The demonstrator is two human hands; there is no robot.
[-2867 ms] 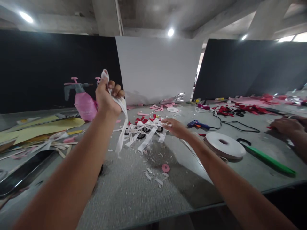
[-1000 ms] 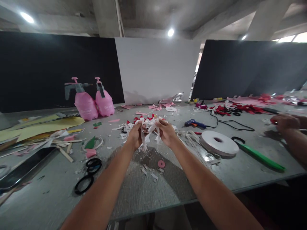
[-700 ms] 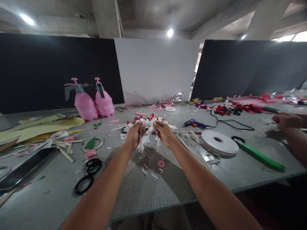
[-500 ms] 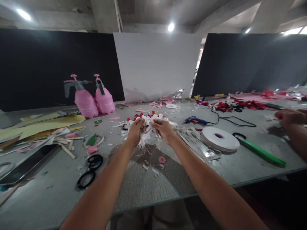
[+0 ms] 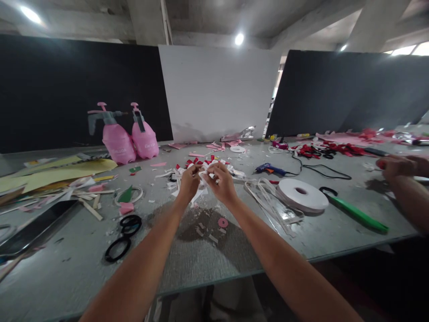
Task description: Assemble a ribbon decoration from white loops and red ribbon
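Observation:
Both hands work close together above the middle of the table (image 5: 187,264), pinching a white ribbon (image 5: 202,174) between them. My left hand (image 5: 189,182) is closed on its left part. My right hand (image 5: 220,182), fingers curled, grips it from the right. The ribbon's exact shape is partly hidden by the fingers. Just behind the hands lies a pile of red and white ribbon pieces (image 5: 211,160). Below them, a small pink disc (image 5: 223,222) and white scraps lie on the table.
Black-handled scissors (image 5: 118,248) lie left of my arms, near a phone (image 5: 38,226). Pink spray bottles (image 5: 118,143) stand at back left. Rightward are a white ribbon roll (image 5: 302,195), a blue glue gun (image 5: 270,168), a green-handled tool (image 5: 362,215) and another person's hand (image 5: 398,168).
My right hand has shifted slightly left, closer to my left hand, with its fingers more curled over the ribbon. The ribbon ends hanging below the hands show less. The whole view has shifted slightly.

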